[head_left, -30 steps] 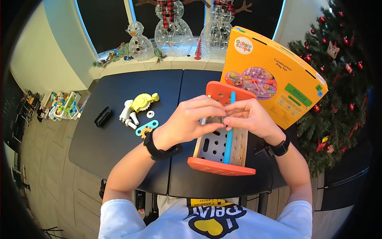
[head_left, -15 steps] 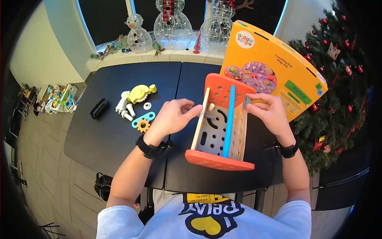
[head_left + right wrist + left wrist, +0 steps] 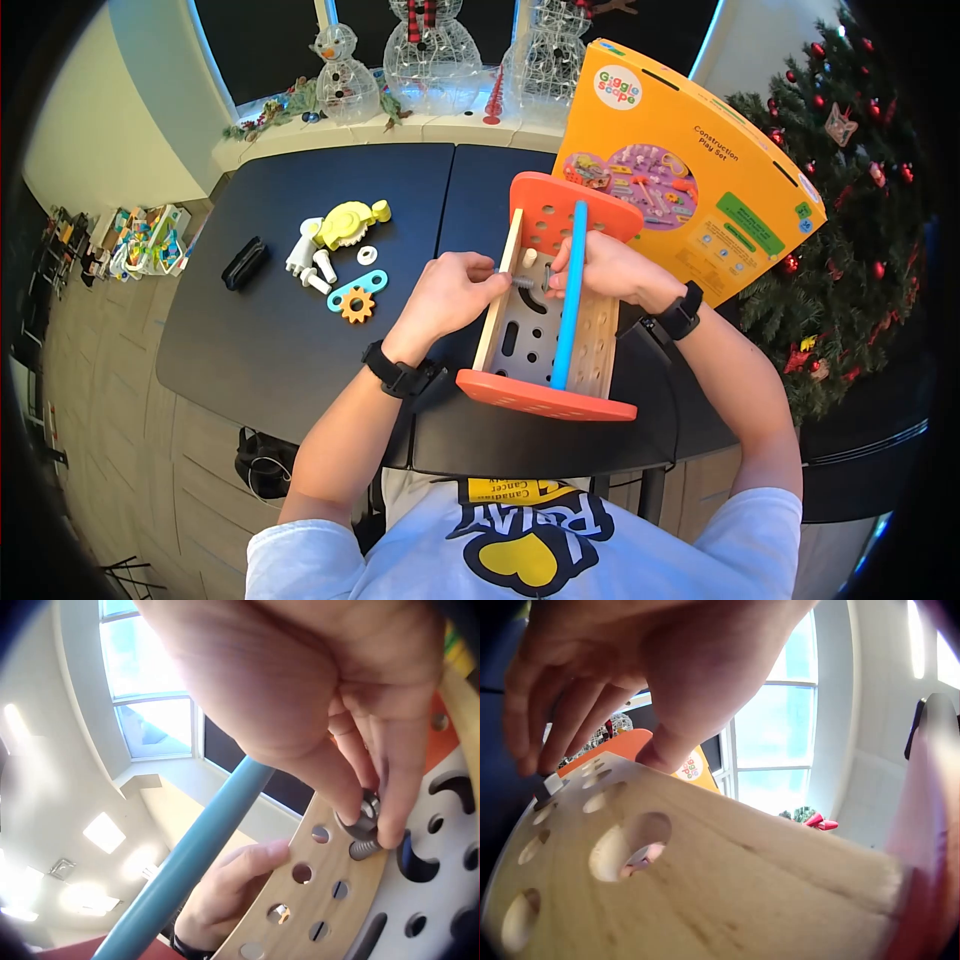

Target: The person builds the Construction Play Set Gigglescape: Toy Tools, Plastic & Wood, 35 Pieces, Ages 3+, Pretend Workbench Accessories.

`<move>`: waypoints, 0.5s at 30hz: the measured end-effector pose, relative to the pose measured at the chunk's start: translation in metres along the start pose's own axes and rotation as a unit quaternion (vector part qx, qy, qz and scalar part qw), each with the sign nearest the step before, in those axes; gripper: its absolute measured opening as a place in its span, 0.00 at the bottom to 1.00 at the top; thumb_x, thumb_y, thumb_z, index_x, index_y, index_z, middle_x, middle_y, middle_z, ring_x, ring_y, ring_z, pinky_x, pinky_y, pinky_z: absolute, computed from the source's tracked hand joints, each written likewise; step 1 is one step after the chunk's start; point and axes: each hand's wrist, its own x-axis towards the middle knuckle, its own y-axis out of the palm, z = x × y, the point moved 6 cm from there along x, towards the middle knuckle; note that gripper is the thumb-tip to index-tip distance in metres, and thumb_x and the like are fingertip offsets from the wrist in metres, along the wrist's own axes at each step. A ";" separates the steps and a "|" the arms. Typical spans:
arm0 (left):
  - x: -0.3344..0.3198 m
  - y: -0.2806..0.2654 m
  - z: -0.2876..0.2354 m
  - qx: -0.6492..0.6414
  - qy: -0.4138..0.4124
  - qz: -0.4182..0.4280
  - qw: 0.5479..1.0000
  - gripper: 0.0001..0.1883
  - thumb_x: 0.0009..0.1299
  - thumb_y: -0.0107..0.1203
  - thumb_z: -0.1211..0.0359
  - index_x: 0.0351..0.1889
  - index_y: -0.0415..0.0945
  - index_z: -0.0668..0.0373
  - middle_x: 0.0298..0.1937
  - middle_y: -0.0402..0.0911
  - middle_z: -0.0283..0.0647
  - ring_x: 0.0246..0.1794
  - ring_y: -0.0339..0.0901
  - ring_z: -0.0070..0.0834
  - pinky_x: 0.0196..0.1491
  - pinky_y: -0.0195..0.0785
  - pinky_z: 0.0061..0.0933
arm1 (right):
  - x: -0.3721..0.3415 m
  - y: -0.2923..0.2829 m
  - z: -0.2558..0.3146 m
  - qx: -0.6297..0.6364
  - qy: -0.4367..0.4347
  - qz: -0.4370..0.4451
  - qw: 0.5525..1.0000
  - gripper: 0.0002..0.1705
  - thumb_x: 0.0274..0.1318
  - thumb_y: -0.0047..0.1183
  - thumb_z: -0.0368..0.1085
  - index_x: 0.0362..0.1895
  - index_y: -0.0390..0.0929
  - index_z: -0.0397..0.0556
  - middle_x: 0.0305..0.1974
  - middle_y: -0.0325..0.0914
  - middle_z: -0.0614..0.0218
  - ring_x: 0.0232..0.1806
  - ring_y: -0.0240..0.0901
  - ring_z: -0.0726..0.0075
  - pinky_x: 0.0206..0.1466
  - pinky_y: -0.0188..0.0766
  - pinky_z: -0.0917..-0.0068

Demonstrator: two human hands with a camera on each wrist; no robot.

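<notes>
A toy toolbox with orange ends point(image 3: 548, 395), wooden sides and a blue bar handle point(image 3: 568, 310) stands before me. A grey threaded bolt point(image 3: 365, 849) pokes inward through a hole in its left wooden side panel point(image 3: 500, 290). My left hand point(image 3: 450, 300) is at that panel, thumb by the upper edge and fingertips at the bolt's pale head point(image 3: 553, 784) outside. Reaching in under the handle, my right hand point(image 3: 610, 268) pinches a dark grey nut point(image 3: 364, 817) between thumb and fingers, right by the bolt's threaded end. A short cream peg point(image 3: 529, 258) shows inside.
Left on the black table point(image 3: 300, 370) lie a yellow-green toy saw piece point(image 3: 350, 225), white pieces point(image 3: 305, 250), a white ring point(image 3: 367, 256), a blue link point(image 3: 372, 282), an orange gear point(image 3: 356, 305) and a black case point(image 3: 245, 263). Behind the toolbox stands a yellow box point(image 3: 700, 180).
Both hands were together over the toolbox, then parted. The left went to the left panel; the right moved out to the right with a grey piece, then back in under the handle to the bolt.
</notes>
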 end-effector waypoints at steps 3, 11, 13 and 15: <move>-0.001 0.001 -0.002 -0.005 0.001 -0.006 1.000 0.28 0.69 0.65 0.55 0.57 0.83 0.72 0.50 0.89 0.57 0.53 0.89 0.42 0.58 0.78 0.36 | 0.009 0.004 -0.014 0.035 0.006 0.033 0.999 0.08 0.67 0.63 0.29 0.43 0.78 0.38 0.41 0.86 0.56 0.46 0.90 0.59 0.47 0.87 0.71; -0.001 0.005 -0.004 -0.004 0.015 -0.014 1.000 0.28 0.69 0.65 0.55 0.56 0.84 0.72 0.49 0.90 0.57 0.51 0.89 0.42 0.57 0.79 0.35 | 0.014 0.012 -0.019 0.090 0.040 0.049 0.994 0.11 0.70 0.61 0.33 0.46 0.76 0.36 0.39 0.88 0.50 0.44 0.91 0.54 0.43 0.89 0.70; 0.000 0.005 -0.003 -0.006 0.017 -0.016 1.000 0.28 0.69 0.65 0.55 0.56 0.84 0.73 0.48 0.90 0.57 0.51 0.89 0.43 0.56 0.80 0.35 | 0.016 0.012 -0.021 0.090 0.042 0.056 0.994 0.12 0.71 0.60 0.34 0.47 0.76 0.36 0.40 0.88 0.48 0.44 0.91 0.54 0.44 0.90 0.69; 0.000 0.006 -0.003 -0.006 0.018 -0.018 1.000 0.29 0.69 0.65 0.55 0.56 0.83 0.73 0.48 0.90 0.58 0.51 0.90 0.43 0.56 0.80 0.35 | 0.018 0.012 -0.023 0.079 0.034 0.055 0.995 0.13 0.71 0.60 0.35 0.47 0.76 0.35 0.40 0.88 0.47 0.45 0.90 0.54 0.45 0.90 0.69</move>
